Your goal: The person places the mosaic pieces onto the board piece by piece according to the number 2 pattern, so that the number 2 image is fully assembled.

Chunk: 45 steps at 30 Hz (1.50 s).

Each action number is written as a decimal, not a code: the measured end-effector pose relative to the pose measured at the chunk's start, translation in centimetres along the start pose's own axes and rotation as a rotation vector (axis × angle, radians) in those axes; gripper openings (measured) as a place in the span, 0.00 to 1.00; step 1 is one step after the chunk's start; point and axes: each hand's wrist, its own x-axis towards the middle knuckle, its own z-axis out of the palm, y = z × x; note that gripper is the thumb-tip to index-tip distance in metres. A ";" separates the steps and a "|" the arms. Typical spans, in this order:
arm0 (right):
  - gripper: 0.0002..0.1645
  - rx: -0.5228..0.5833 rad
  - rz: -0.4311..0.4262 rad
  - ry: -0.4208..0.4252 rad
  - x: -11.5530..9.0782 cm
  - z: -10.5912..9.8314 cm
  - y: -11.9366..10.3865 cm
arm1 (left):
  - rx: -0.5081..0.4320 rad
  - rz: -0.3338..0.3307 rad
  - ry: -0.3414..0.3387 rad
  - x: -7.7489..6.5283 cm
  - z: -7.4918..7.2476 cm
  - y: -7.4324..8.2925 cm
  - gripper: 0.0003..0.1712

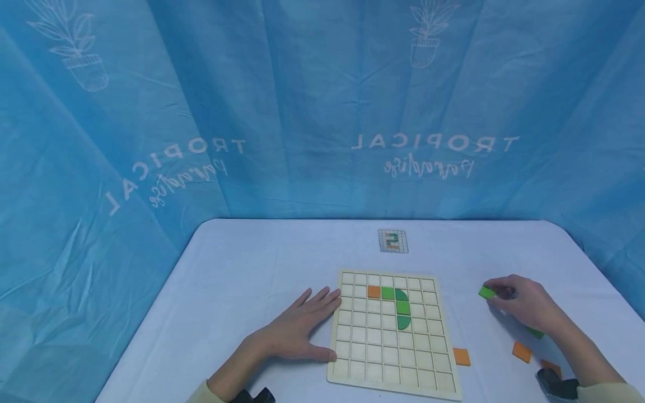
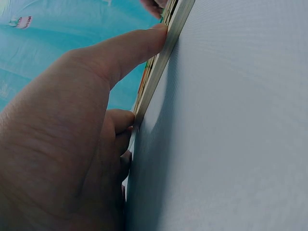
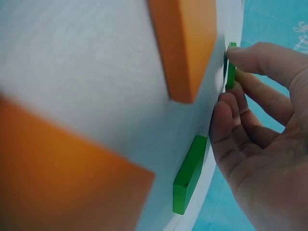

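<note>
A pale wooden grid board [image 1: 373, 354] lies on the white table. Near its top sit an orange square tile [image 1: 374, 292], two light green squares, the upper one [image 1: 387, 293] beside the orange, and two darker green rounded tiles, one at the bend [image 1: 401, 295] and one lowest [image 1: 404, 322]. My left hand [image 1: 297, 330] lies with fingers spread and straight, its thumb and fingertips at the board's left edge. Well to the right of the board, my right hand [image 1: 524, 301] pinches a green square tile [image 3: 232, 67] between thumb and fingers, close over the table.
Loose orange tiles lie right of the board, one by its edge [image 1: 461, 357], another [image 1: 522, 352] farther right. A green tile [image 3: 188, 178] lies under the right forearm. Behind the board is a small pattern card [image 1: 393, 241]. A blue curtain [image 1: 322, 112] hangs beyond the table.
</note>
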 end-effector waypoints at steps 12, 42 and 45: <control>0.24 0.046 -0.100 0.023 -0.3 0.3 -0.6 | 0.001 -0.002 -0.003 -0.1 0.0 0.0 0.60; 0.20 0.163 -0.243 -0.066 -0.4 1.2 -5.0 | 0.004 -0.008 -0.009 0.0 0.2 -0.1 0.60; 0.20 0.162 -0.242 -0.077 -0.3 1.5 -5.6 | 0.009 -0.009 -0.008 0.0 0.2 -0.1 0.60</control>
